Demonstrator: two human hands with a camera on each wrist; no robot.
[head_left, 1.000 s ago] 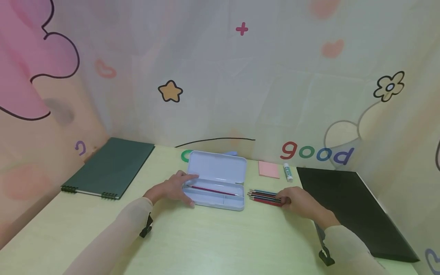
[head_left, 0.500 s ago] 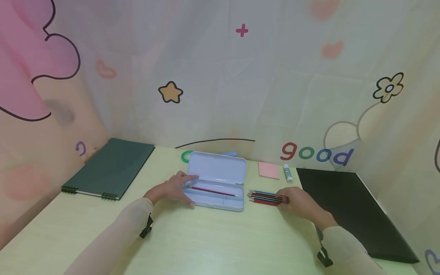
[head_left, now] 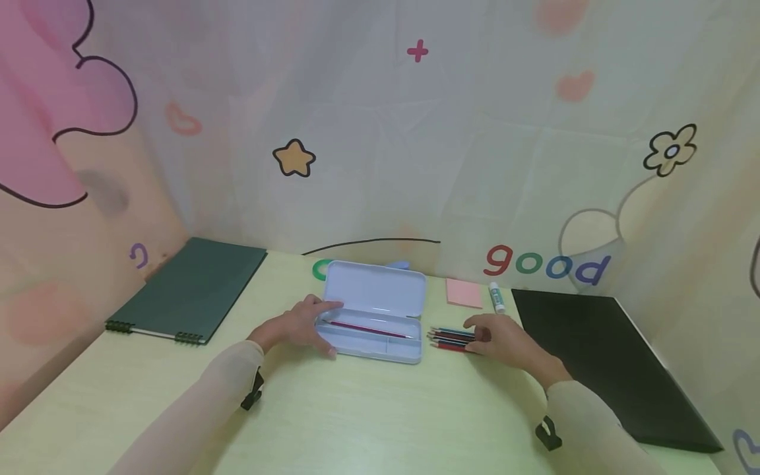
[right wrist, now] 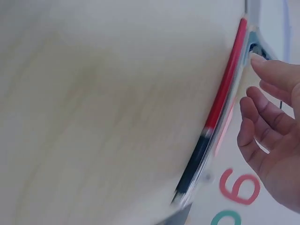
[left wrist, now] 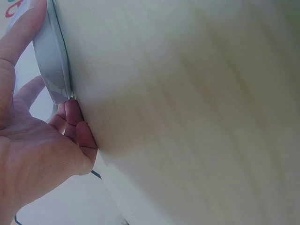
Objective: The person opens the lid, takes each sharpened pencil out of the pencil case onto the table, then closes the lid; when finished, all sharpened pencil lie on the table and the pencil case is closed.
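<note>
- The left hand (head_left: 299,323) grips the left end of a pale pencil case (head_left: 375,290), index finger along the hinge side and thumb at the near edge.
- The case sits at the centre of the frame, lid raised, a dark red pencil (head_left: 369,329) lying in its long back compartment.
- Over at centre right, the right hand (head_left: 505,340) bends loosely above a row of pencils (head_left: 449,337), thumb and fingers apart; it has hold of nothing that I can see, and I can't tell whether it touches them.
- These lie flat just beside the case, points towards it.
- Behind them are pink sticky notes (head_left: 464,293) and a glue stick (head_left: 497,298).
- A green notebook (head_left: 196,287) lies at middle left.
</note>
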